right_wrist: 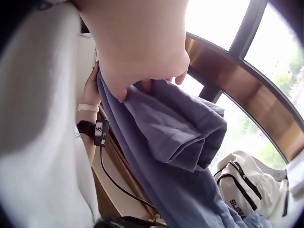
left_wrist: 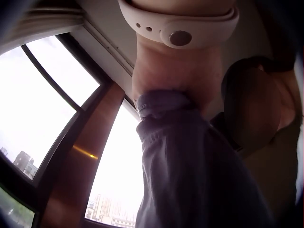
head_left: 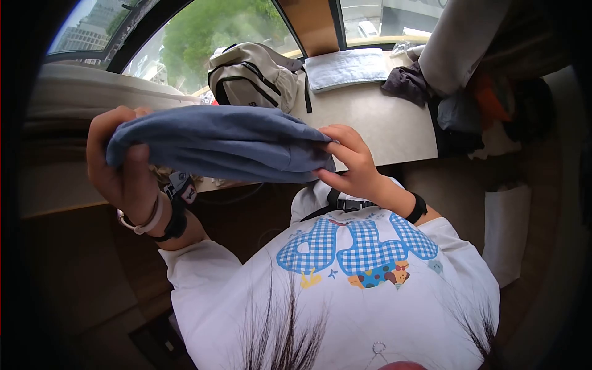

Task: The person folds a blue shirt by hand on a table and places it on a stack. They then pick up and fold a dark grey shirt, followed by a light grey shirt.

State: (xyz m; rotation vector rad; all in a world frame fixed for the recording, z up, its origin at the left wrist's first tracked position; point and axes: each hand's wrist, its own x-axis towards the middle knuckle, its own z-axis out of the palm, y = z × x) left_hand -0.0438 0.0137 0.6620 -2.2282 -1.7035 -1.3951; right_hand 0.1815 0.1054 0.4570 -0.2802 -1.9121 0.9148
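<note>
The soft blue-grey cloth garment (head_left: 225,143) is up in the air between the left hand (head_left: 126,163) and right hand (head_left: 354,163). Both hands' fingers pinch it. Behind it, a cream backpack with black zips (head_left: 250,77) sits on the pale worktop (head_left: 382,126).

Head cam looks fwd & down at the cloth (head_left: 216,139) b/w left hand (head_left: 126,157) and right hand (head_left: 354,166), w/ window (head_left: 213,43) beyond. L wrist cam, v. close, faces up past its grip (ceiling (left_wrist: 111,28) behind). R wrist cam, also close, looks past its grip toward left hand; it & head view share the backpack (head_left: 250,80).
</note>
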